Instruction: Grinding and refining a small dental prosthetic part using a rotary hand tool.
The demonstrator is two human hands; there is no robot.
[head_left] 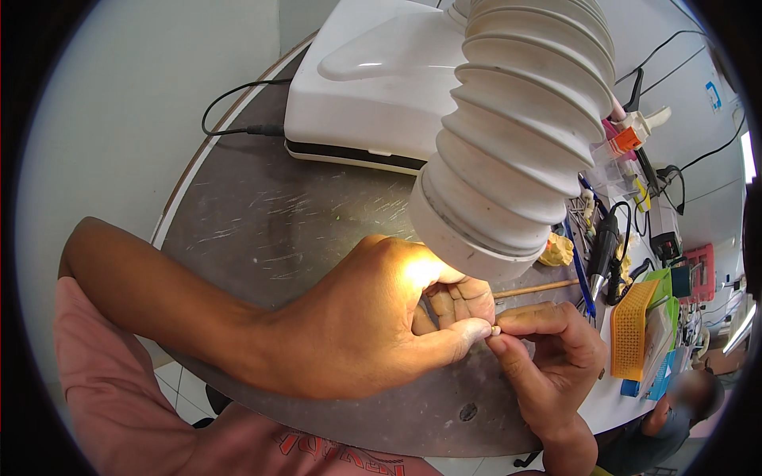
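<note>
A tiny whitish, tooth-like piece (495, 331) sits between my fingertips, over the grey worktop. My right hand (556, 349) pinches it between thumb and index finger. Against its other side presses the thumb of my left hand (381, 317), whose fingers curl in behind. Too little of the piece shows to make out its exact kind. Just above both hands hangs the mouth of a white ribbed suction hose (516, 151). Bright light falls on the back of my left hand. Behind the fingertips, a thin wooden stick (536, 289) lies on the worktop.
A white machine (365, 95) with a black cable stands at the back of the scratched worktop (230, 214). To the right are a dark handpiece (605, 246), several tools, a yellowish lump (556, 250) and an orange basket (629, 329). Another person (659, 432) is at lower right.
</note>
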